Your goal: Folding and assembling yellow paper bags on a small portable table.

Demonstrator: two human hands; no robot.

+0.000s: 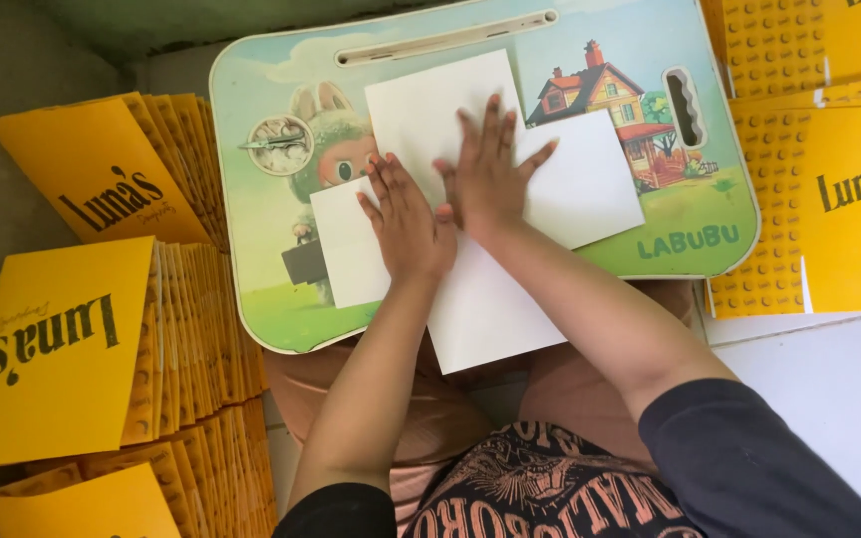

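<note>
A white cross-shaped flat card sheet (470, 199) lies unfolded, askew on the lap table.

two bare hands, left hand (406, 224) and right hand (488, 174), flat on one white cross-shaped card sheet (485, 299). one cartoon-printed lap desk (650, 60). three fanned stacks of folded yellow boxes (191, 329) at left, exact number uncountable. at least three flat yellow sheets (849, 199) at right.
</note>
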